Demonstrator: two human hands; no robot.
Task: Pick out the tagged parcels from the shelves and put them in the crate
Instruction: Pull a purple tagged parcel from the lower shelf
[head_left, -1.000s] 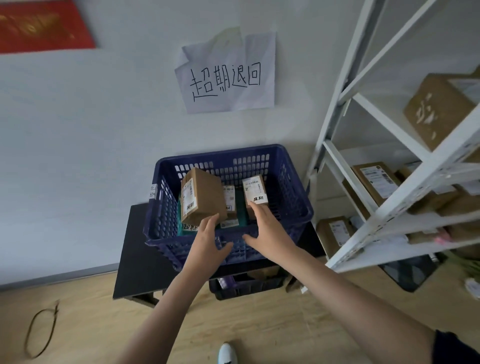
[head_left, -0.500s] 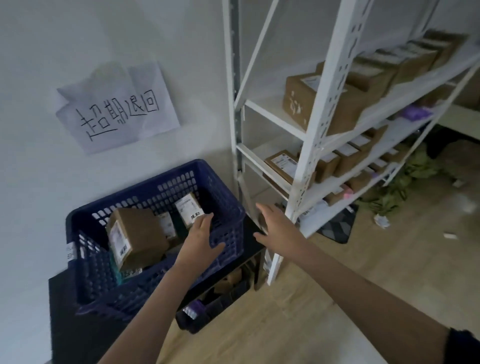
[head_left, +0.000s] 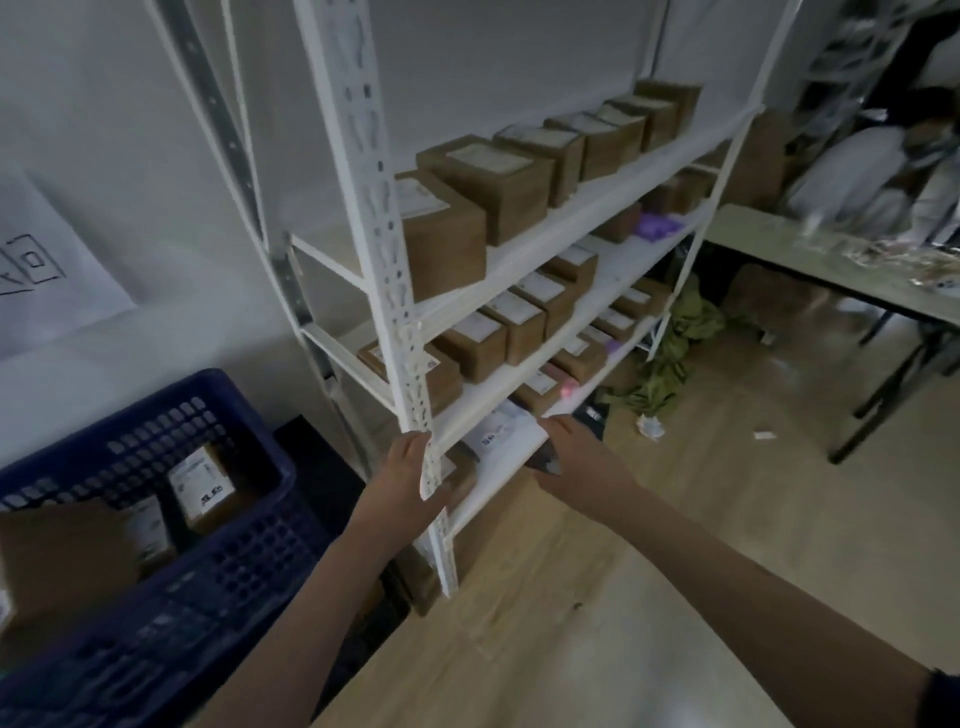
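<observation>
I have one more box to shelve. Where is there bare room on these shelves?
Top shelf: bare at its left end, between the back post and the first box. Middle shelf: a bare patch before the purple item. Elsewhere boxes stand packed in rows.

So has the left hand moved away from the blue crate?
Yes. The left hand has left the blue crate and now reaches rightward, behind the white shelf post.

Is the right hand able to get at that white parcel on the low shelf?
Probably yes: the right hand is open beside the white parcel, on the shelf's open front, nothing between them.
</observation>
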